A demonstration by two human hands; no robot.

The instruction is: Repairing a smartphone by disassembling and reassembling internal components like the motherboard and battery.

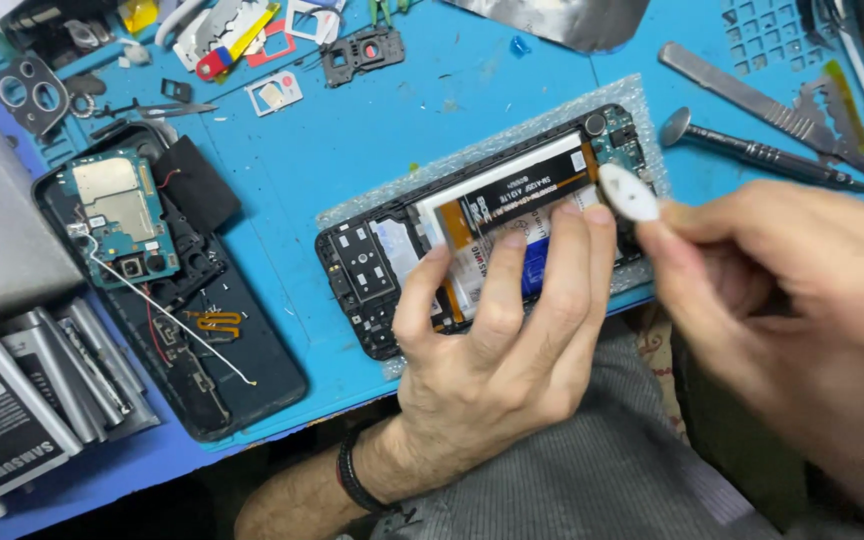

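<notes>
An opened phone (372, 270) lies back-up on a sheet of bubble wrap (472, 150) on the blue mat, its white and black battery (512, 185) showing. My left hand (502, 340) rests on the phone with three fingertips pressing on the battery and frame. My right hand (802, 300) hovers at the phone's right end and pinches a small white flat oval tool (630, 192) between thumb and forefinger, its tip over the phone's upper right corner.
A second dismantled phone (152, 280) with a teal circuit board and loose wires lies at left. Several batteries (22, 400) are stacked at the lower left. A screwdriver (762, 152), metal pry tool (742, 95), tweezers and small parts lie along the back.
</notes>
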